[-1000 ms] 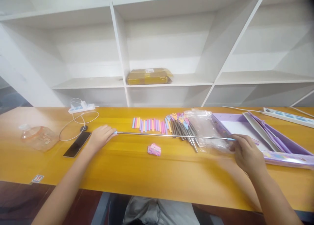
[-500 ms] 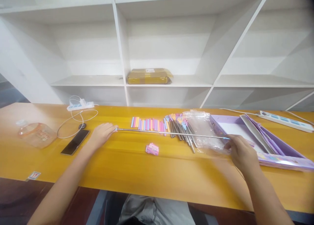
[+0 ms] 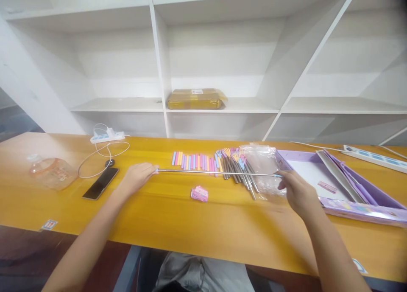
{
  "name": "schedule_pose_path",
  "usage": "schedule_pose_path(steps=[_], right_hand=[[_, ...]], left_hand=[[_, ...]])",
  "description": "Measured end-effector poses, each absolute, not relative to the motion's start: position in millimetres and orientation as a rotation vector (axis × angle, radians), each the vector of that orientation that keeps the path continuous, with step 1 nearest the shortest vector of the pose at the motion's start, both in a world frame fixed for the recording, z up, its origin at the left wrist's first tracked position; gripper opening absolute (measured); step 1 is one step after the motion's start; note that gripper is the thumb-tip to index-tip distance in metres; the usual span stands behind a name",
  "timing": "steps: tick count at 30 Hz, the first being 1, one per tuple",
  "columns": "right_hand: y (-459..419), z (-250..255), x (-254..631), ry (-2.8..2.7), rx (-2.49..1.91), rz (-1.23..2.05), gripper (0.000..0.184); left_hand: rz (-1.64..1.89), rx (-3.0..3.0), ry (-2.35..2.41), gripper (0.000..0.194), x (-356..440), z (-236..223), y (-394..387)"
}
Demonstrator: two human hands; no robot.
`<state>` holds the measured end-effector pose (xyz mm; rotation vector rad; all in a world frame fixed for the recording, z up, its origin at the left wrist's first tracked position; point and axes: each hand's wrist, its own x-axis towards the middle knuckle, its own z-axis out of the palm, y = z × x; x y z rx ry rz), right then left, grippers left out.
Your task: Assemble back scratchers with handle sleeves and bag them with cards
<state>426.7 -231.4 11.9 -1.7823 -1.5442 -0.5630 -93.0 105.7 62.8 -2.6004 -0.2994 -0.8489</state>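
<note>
Stretched between my hands is a long, thin telescopic back scratcher point(image 3: 190, 171) with light blue ends. My left hand point(image 3: 140, 176) is closed on its left end, and my right hand point(image 3: 299, 193) pinches the right end. The rod runs nearly level above the table. Behind it lies a pile of back scratchers point(image 3: 242, 163) with coloured hand-shaped heads and dark metal shafts. To their left, small pink, purple, blue and orange sticks point(image 3: 193, 161) form a row. In front of the rod sits a small stack of pink cards point(image 3: 199, 194).
Clear plastic bags point(image 3: 262, 156) lie beside a purple box point(image 3: 359, 213) on the right. A phone point(image 3: 101, 183), a white cable, a power strip point(image 3: 107, 136) and a clear plastic bottle point(image 3: 52, 173) are on the left. White shelves with a taped parcel point(image 3: 195, 100) stand behind the table point(image 3: 178, 224).
My right hand has moved left, toward my left hand, and the rod between them is shorter. A pink card in the purple box has come into view. The camera has shifted slightly.
</note>
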Motion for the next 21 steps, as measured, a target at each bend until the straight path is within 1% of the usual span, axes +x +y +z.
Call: schedule_pose_path(steps=[2, 7, 10, 14, 18, 21], right_hand=[[-217, 16, 413, -1.603, -1.765, -0.511, 0.044], [-184, 26, 380, -1.704, -1.721, -0.465, 0.041], [-165, 27, 351, -1.764, -1.696, -0.431, 0.042], [-139, 19, 297, -1.869, -1.658, -0.438, 0.048], [-120, 8, 264, -1.878, -1.671, -0.527, 0.041], [-112, -3, 263, -1.869, -1.671, -0.525, 0.041]], left_hand=[[-0.854, -2.578, -0.278, 0.019, -79, 62, 99], [-0.865, -2.564, -0.288, 0.022, -39, 65, 78], [-0.917, -2.609, -0.3, 0.024, -11, 59, 60], [-0.96, -2.682, -0.25, 0.024, 22, 43, 35], [-1.012, -2.662, -0.235, 0.022, 35, 28, 30], [-1.038, -2.652, -0.231, 0.025, 34, 18, 36]])
